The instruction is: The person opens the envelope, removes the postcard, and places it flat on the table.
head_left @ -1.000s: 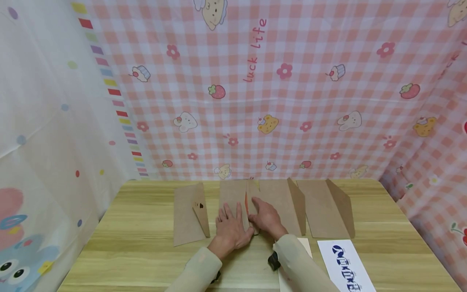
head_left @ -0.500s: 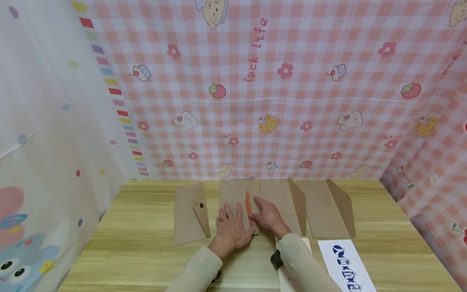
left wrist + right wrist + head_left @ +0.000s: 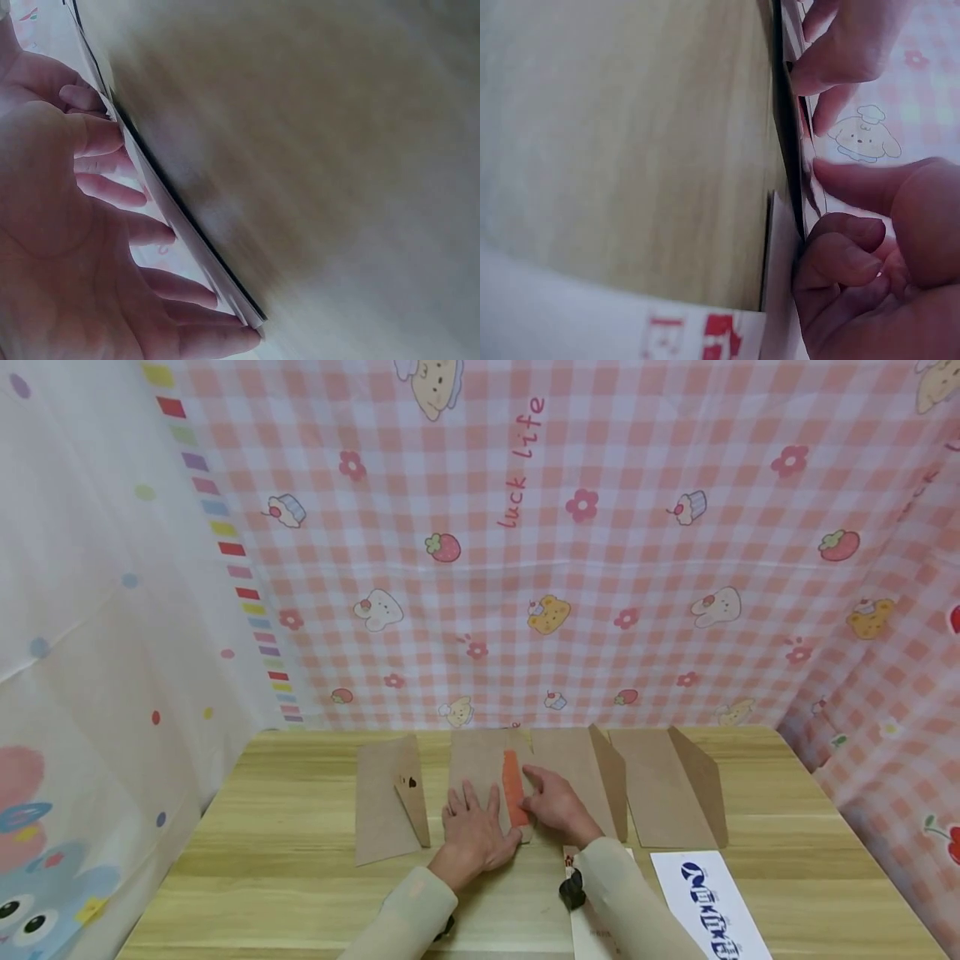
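Observation:
In the head view my left hand (image 3: pixel 474 831) lies on a brown envelope (image 3: pixel 480 760) near the table's middle, fingers spread. An orange strip of paper (image 3: pixel 514 789) shows along the right side of that envelope, between its body and flap. My right hand (image 3: pixel 558 806) is at the strip's right edge, thumb and fingers pinching it, index finger stretched towards the flap. From the right wrist, the curled fingers (image 3: pixel 840 259) sit low beside the paper's edge; a bit of orange shows there. The left wrist view sees my left fingers (image 3: pixel 180 289) along the envelope's side.
Left stands a brown envelope (image 3: pixel 386 802) with its flap folded over and a dark mark. Two more envelopes, a nearer (image 3: pixel 566 768) and a farther one (image 3: pixel 660 793), lie to the right, flaps out. A printed white card (image 3: pixel 708 902) and a cream card (image 3: pixel 592 927) are nearer the front.
The orange paper went from a thin sliver to a wide strip showing at the envelope's right side. My right hand shifted slightly right; my left hand stayed in place.

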Available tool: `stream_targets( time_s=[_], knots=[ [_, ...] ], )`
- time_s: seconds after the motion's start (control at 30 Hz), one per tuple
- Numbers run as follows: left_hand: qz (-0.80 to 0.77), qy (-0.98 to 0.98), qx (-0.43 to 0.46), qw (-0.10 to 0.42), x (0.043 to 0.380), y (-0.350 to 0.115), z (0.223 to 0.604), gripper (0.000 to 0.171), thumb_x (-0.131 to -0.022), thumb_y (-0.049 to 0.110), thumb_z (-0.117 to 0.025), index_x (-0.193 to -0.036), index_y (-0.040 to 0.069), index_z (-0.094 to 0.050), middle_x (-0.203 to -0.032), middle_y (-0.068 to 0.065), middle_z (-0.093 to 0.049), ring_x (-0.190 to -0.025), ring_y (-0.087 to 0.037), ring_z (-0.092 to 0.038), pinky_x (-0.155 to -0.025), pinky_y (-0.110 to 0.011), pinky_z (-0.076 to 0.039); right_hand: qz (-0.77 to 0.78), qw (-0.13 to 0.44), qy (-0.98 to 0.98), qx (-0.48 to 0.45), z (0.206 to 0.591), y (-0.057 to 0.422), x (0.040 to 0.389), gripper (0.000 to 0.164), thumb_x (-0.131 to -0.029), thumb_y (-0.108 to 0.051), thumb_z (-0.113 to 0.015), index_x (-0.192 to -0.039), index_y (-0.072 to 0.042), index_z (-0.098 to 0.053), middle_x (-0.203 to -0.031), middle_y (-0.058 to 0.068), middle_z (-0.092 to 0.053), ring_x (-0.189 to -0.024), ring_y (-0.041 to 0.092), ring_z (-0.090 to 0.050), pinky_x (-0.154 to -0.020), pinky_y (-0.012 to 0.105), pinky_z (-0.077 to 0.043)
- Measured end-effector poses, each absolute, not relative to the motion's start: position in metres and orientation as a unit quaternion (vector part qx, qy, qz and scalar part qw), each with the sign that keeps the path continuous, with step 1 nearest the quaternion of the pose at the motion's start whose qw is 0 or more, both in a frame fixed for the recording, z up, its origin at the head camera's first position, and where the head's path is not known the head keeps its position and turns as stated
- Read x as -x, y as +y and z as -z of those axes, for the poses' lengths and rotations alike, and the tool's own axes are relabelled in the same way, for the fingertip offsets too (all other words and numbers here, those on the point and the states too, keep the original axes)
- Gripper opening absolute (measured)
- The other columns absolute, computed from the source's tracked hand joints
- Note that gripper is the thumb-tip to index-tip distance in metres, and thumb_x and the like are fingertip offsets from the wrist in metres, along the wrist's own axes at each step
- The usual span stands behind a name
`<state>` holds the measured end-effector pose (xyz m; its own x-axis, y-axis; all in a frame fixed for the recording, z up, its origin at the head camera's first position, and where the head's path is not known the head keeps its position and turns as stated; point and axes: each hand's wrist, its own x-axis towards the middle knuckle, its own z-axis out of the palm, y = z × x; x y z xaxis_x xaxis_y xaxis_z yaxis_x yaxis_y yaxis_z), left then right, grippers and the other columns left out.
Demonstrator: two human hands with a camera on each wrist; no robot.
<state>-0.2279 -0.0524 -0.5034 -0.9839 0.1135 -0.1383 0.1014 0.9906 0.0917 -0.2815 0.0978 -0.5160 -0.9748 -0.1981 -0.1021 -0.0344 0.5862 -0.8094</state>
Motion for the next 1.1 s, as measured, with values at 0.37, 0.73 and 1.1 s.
stream_targets(
  time_s=[0.37, 0.73, 1.1],
  knots=[
    [-0.042, 0.995, -0.053, 0.074, 0.2279, -0.0519, 0.5025, 0.076, -0.093, 0.063, -0.046, -0.154, 0.017, -0.038, -0.155, -0.030, -0.029, -0.140, -0.053, -0.031, -0.110, -0.058, -0.035, 0.454, 0.100, 0.883, 0.068, 0.5154, 0.0978, 0.2817, 0.065, -0.085, -0.006, -0.073, -0.145, -0.001, -0.048, -0.073, 0.004, -0.052, -0.064, 0.017, -0.047, -0.060, 0.029, -0.040],
    [-0.021, 0.995, -0.058, 0.076, 0.2277, -0.0518, 0.5025, 0.075, -0.094, 0.063, -0.044, -0.154, 0.018, -0.039, -0.155, -0.028, -0.032, -0.139, -0.052, -0.033, -0.108, -0.057, -0.037, 0.447, 0.095, 0.887, 0.065, 0.5142, 0.0971, 0.2803, 0.061, -0.088, -0.009, -0.071, -0.144, 0.000, -0.049, -0.069, 0.005, -0.050, -0.063, 0.018, -0.048, -0.060, 0.031, -0.041],
    [0.042, 0.991, -0.081, 0.094, 0.2290, -0.0584, 0.5002, 0.072, -0.098, 0.064, -0.036, -0.156, 0.022, -0.033, -0.157, -0.024, -0.032, -0.140, -0.047, -0.035, -0.106, -0.049, -0.041, 0.463, 0.104, 0.877, 0.072, 0.5103, 0.0917, 0.2784, 0.056, -0.093, -0.016, -0.064, -0.144, 0.001, -0.048, -0.145, 0.020, -0.051, -0.136, 0.039, -0.044, -0.110, 0.054, -0.036]
  ],
)
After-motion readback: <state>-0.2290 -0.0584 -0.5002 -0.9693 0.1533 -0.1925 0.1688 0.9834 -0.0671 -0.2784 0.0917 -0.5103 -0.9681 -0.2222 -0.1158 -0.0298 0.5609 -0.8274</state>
